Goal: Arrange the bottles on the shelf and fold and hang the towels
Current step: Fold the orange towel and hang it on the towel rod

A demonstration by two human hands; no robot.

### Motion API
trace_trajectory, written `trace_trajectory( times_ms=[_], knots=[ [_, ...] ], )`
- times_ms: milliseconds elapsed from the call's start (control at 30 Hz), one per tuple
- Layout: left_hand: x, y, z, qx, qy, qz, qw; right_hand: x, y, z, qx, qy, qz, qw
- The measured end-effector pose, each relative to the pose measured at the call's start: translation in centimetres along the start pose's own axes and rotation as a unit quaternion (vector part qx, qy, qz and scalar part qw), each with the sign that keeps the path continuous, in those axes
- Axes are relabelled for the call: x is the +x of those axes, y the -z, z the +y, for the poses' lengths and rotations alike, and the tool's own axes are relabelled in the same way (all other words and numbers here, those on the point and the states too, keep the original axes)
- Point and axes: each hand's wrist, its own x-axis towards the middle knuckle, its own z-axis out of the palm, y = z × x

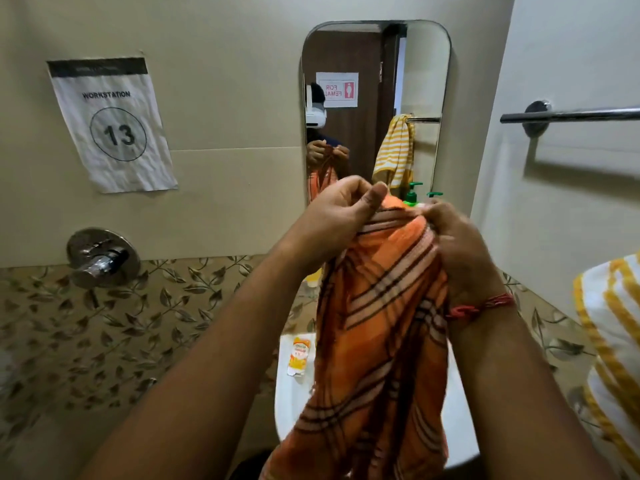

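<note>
The orange towel (377, 327) hides most of the sink (294, 403) and the green-pump bottle (412, 197); the right frame edge crops the yellow-striped towel (613, 334).

I see the orange striped towel (377, 323) hanging bunched above the sink's (294, 403) rim; a yellow-striped towel (609, 327) droops rightward.

left grip (341, 211) pinching, right grip (457, 244) clutching, arms raised forward

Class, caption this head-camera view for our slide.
Both hands, left and right, grip an orange striped towel above a white sink.
</note>
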Motion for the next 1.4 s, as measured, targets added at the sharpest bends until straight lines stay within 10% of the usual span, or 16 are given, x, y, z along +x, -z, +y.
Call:
trace_trajectory(
  times_ms=[200, 400, 667, 1033, 1400],
  knots=[
    [-3.5, 2.0, -5.6, -0.111, 0.168, -0.286, 0.937, 1.9, 2.3, -1.9, 0.264, -0.133, 0.009, 0.955],
    [-4.9, 4.9, -10.3, -0.147, 0.206, 0.000, 0.967, 2.0, 4.4, -3.9, 0.022, -0.006, 0.107, 0.994],
    [-1.3, 1.5, -2.5, -0.030, 0.078, -0.014, 0.996, 0.3, -1.2, -3.2, -0.369, -0.033, -0.231, 0.900],
    [-4.9, 4.9, -6.0, -0.052, 0.160, 0.014, 0.986, 0.7, 2.6, -3.8, -0.340, 0.058, 0.015, 0.939],
    [-3.8, 1.5, 0.3, -0.165, 0.068, 0.152, 0.972, -1.1, -0.9, -3.1, -0.366, 0.004, -0.128, 0.922]
  ],
)
